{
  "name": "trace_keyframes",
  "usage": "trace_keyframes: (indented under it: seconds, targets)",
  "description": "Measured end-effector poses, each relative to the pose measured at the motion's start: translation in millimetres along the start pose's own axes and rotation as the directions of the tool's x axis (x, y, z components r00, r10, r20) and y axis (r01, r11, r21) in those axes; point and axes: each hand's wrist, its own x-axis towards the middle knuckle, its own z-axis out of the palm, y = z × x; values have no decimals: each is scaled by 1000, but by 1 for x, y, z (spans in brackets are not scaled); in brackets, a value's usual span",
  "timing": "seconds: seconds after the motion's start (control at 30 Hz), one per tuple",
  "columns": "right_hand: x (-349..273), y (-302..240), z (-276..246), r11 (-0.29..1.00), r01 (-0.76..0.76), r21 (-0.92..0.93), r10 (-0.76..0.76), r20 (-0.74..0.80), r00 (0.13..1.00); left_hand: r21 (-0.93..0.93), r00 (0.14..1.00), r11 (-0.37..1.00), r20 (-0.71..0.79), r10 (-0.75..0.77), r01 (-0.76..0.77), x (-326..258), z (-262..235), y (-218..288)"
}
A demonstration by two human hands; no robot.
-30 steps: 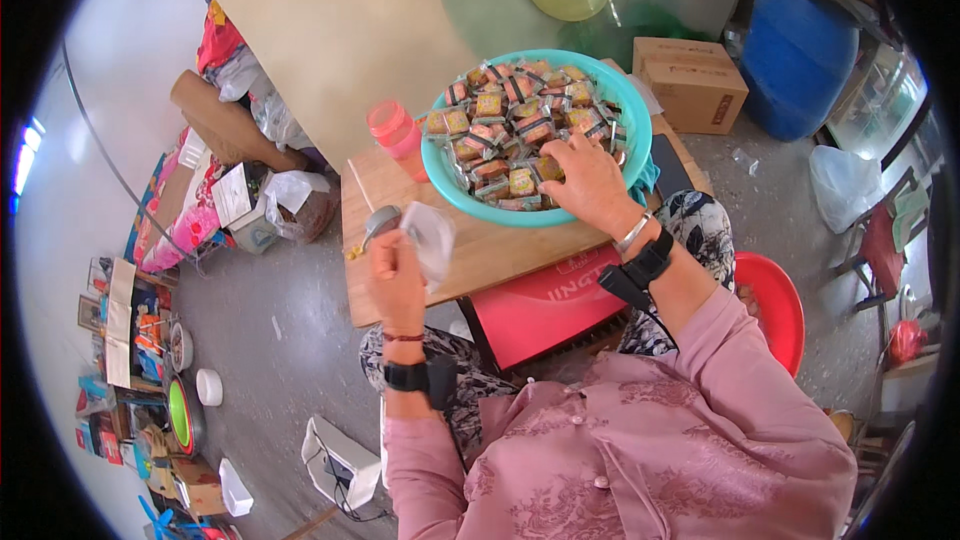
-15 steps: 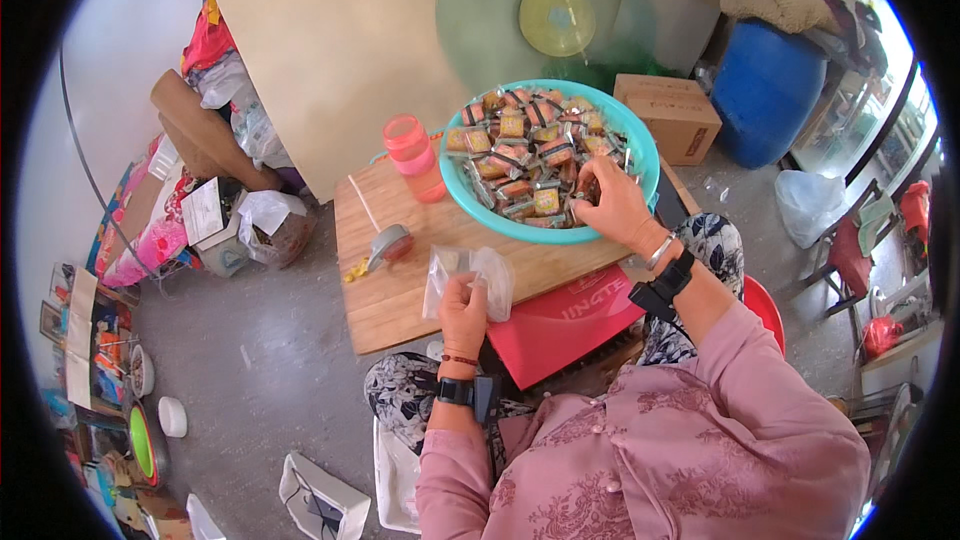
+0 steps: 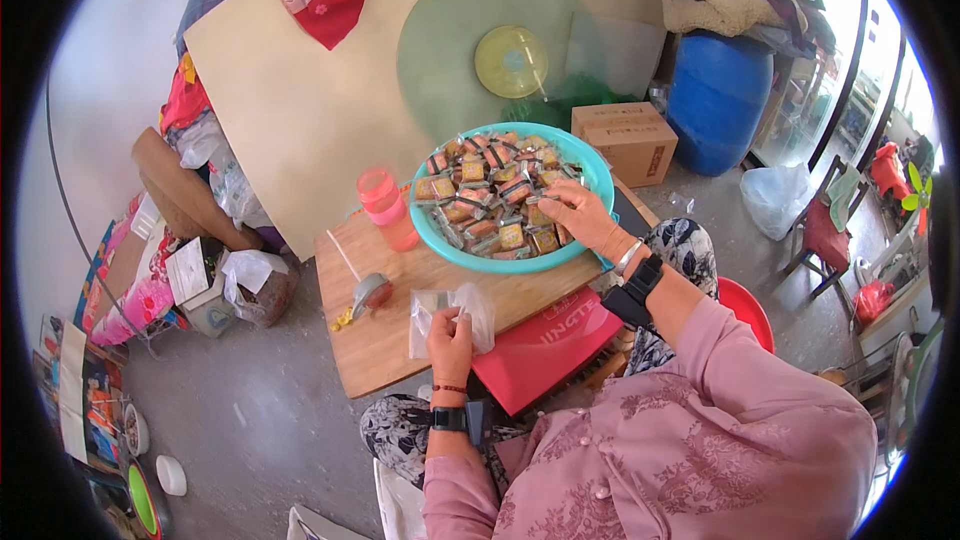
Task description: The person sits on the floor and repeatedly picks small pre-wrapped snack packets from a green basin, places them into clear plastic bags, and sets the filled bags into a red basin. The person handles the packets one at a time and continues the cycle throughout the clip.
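Note:
My left hand (image 3: 450,340) pinches a clear plastic bag (image 3: 478,312) above the front edge of a low wooden table (image 3: 350,370). A turquoise basin (image 3: 598,170) on the table is heaped with small snacks in clear wrappers (image 3: 490,190), orange, yellow and dark-banded. Over the basin's right side, my right hand (image 3: 582,218) has its fingers curled down onto the heap. They close on a wrapped snack at their tips, partly hidden by the fingers.
A pink plastic cup (image 3: 385,208) stands left of the basin. Nearby lie a grey round-headed tool with a white stick (image 3: 370,290) and yellow bits (image 3: 342,320). A red box (image 3: 545,350) sits below the table's edge. Behind are a cardboard box (image 3: 625,140) and a blue barrel (image 3: 718,100).
My right hand has lowered its fingers onto the wrapped snacks. The whole view has shifted, so the table and basin appear lower and further left. My left hand keeps the bag.

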Motion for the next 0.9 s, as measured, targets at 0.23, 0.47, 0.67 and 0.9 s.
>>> trace_keyframes:
  seconds: [0.23,0.47,0.67,0.9]
  targets:
    - [-19,-24,-6,970,-175,168,184,-42,982,-74,997,995,30,-64,66,0,-1,-5]
    - [-67,-62,32,860,-407,307,315,308,898,1,999,999,27,-33,33,-2,1,-3]
    - [-92,-45,81,837,-533,122,428,461,777,-108,999,994,36,-12,15,-3,1,-2]
    - [-89,-2,123,935,-297,-192,329,167,929,27,994,995,-42,100,-99,-3,6,-11]
